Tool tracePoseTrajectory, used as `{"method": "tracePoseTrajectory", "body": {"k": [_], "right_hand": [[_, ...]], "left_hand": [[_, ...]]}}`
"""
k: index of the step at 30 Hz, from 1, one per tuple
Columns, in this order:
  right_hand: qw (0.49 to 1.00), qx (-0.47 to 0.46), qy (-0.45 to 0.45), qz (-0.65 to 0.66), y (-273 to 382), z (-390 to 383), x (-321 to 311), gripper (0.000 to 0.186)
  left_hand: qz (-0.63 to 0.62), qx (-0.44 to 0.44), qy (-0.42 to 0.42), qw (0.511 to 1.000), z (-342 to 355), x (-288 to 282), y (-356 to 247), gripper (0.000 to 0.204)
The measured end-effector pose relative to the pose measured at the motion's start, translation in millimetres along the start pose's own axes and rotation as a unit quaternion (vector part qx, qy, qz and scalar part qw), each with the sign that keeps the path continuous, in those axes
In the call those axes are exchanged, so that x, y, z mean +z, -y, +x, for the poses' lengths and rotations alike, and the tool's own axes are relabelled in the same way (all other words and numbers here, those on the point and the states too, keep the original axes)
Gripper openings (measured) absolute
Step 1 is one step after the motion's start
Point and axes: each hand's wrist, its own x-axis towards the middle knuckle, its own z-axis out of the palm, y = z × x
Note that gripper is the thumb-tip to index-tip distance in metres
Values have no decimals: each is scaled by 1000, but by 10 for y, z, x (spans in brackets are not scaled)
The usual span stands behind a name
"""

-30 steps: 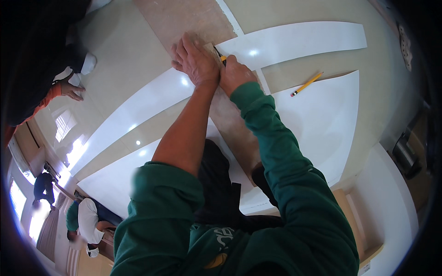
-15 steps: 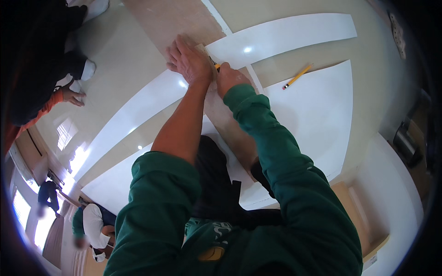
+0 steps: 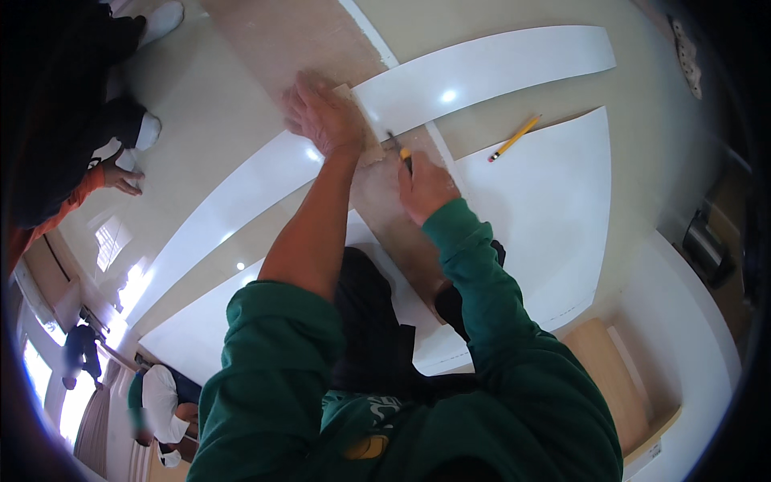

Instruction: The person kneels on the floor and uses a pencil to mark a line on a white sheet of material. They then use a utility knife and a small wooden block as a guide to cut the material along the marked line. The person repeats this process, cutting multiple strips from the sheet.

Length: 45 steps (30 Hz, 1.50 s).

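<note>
My left hand (image 3: 323, 112) lies with fingers apart, slightly blurred, on a narrow tan piece (image 3: 363, 132) that crosses a long curved white strip (image 3: 514, 60). My right hand (image 3: 426, 186), just right of and below it, grips a yellow-and-black utility knife (image 3: 405, 161), its blade pointing toward the tan piece's right edge. Both rest over a brownish board (image 3: 297, 40) that runs beneath the strip toward my knees. A white sheet (image 3: 546, 209) lies at the right, with a yellow pencil (image 3: 514, 138) on its upper edge.
A co-worker's hand (image 3: 122, 178) and socked feet (image 3: 148, 128) are on the glossy floor (image 3: 193, 104) at upper left. Other people (image 3: 165, 402) work at lower left near bright windows. A curved white structure (image 3: 675, 305) with a wooden surface (image 3: 602, 377) is at lower right.
My right hand has drawn back down and to the right with the knife, away from my left hand. My left hand stays on the tan piece, shifted slightly downward in the picture.
</note>
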Motion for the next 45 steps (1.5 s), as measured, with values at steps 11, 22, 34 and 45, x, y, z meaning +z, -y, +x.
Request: {"method": "tracePoseTrajectory", "body": {"k": [11,22,34,45], "right_hand": [[999,-30,-21,-37,328,789,241,28],[996,30,45,-74,532,791,19,26],[993,41,73,-87,346,541,68,26],[990,66,90,-83,43,-97,0,29]], "left_hand": [[12,13,5,1000,14,37,6,46],[1,5,33,999,-21,-14,-18,46],[21,16,15,1000,-22,6,-18,44],[-7,15,-5,1000,22,20,18,46]]}}
